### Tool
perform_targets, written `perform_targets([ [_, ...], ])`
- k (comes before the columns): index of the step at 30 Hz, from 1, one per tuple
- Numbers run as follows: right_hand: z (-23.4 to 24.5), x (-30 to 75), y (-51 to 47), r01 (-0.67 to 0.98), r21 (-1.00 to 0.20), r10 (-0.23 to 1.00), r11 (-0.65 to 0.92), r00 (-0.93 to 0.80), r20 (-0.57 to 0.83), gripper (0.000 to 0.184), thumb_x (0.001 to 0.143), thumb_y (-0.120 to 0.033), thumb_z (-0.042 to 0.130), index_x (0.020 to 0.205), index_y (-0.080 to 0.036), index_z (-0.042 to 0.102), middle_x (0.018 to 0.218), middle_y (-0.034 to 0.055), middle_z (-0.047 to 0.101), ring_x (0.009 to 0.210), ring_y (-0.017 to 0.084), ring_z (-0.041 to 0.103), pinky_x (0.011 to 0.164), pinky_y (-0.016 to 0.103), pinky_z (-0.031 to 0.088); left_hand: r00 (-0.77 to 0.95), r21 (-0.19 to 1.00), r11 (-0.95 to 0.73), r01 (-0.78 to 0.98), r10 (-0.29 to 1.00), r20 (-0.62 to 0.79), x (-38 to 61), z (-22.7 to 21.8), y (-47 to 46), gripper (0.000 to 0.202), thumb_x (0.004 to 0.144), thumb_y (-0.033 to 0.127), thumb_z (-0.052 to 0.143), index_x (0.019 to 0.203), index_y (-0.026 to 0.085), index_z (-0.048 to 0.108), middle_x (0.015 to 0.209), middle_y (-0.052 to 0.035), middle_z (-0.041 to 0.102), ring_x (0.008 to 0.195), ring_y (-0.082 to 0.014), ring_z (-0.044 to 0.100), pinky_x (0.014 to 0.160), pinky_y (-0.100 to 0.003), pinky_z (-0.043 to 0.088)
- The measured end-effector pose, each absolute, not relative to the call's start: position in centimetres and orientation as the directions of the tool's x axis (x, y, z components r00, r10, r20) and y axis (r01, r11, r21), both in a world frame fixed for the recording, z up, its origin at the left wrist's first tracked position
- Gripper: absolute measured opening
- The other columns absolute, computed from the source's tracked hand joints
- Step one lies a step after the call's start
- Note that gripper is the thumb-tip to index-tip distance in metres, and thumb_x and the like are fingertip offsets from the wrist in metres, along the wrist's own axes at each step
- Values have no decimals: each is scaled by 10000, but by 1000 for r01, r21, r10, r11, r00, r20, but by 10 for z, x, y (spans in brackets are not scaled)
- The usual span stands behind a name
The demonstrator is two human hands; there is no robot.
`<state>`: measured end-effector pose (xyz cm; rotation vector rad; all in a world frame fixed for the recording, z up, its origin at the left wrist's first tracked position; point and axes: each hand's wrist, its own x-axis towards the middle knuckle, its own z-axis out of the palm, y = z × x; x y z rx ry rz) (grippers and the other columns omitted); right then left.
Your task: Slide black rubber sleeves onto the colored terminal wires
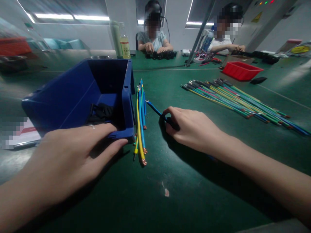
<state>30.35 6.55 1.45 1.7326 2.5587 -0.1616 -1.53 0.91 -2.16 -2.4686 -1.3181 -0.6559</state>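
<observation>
My right hand (191, 127) pinches a short blue wire (153, 108) with a metal ring terminal; the wire points up and to the left over the green table (184, 181). Resting on the near front edge of a blue plastic bin (73, 94), my left hand (73, 155) has its fingers spread and its thumb on the table. Black parts (102, 112) lie inside the bin. A small bundle of yellow, blue and green wires (140, 123) lies just right of the bin, between my two hands.
A large spread of coloured wires (238, 100) lies at the right. Behind it stands a red tray (241, 70). Two other people sit at the far side with black parts. A bottle (124, 47) stands behind the bin. Papers (21, 134) lie at the left.
</observation>
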Motion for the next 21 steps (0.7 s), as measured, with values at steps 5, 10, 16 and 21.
perform_targets([
  [5, 12, 305, 69, 932, -62, 926, 356, -361, -112, 316, 1191, -275, 585, 1468, -186, 708, 1370, 185, 854, 1130, 360, 826, 749, 382, 439, 527, -117, -554, 824, 673, 519, -10, -16, 7, 457, 1240, 597, 448, 1014, 314, 725, 755, 39, 748, 576, -225, 691, 527, -373, 303],
  [10, 14, 304, 68, 929, -58, 924, 364, -369, -105, 296, 1161, -185, 572, 1418, -153, 715, 1397, 195, 794, 1161, 351, 799, 760, 381, 427, 566, -171, -571, 803, 640, 520, -5, -8, 9, 558, 1273, 634, 362, 970, 295, 685, 716, 48, 720, 532, -211, 685, 497, -362, 354],
  [16, 13, 306, 68, 934, -13, 933, 358, -358, -49, 219, 1139, -188, 614, 1324, -141, 722, 1355, 191, 751, 1031, 293, 749, 740, 355, 394, 569, -172, -577, 799, 631, 527, -6, -11, 10, 566, 1272, 636, 361, 980, 291, 702, 741, 27, 754, 550, -220, 710, 509, -368, 400],
  [21, 6, 313, 74, 921, -37, 922, 388, -388, -2, 211, 1217, -250, 581, 1330, -135, 718, 1348, 189, 748, 1005, 281, 732, 763, 343, 415, 594, -154, -618, 771, 611, 524, -9, -12, 8, 510, 1275, 602, 405, 1036, 276, 717, 790, 17, 763, 570, -208, 702, 527, -360, 415],
])
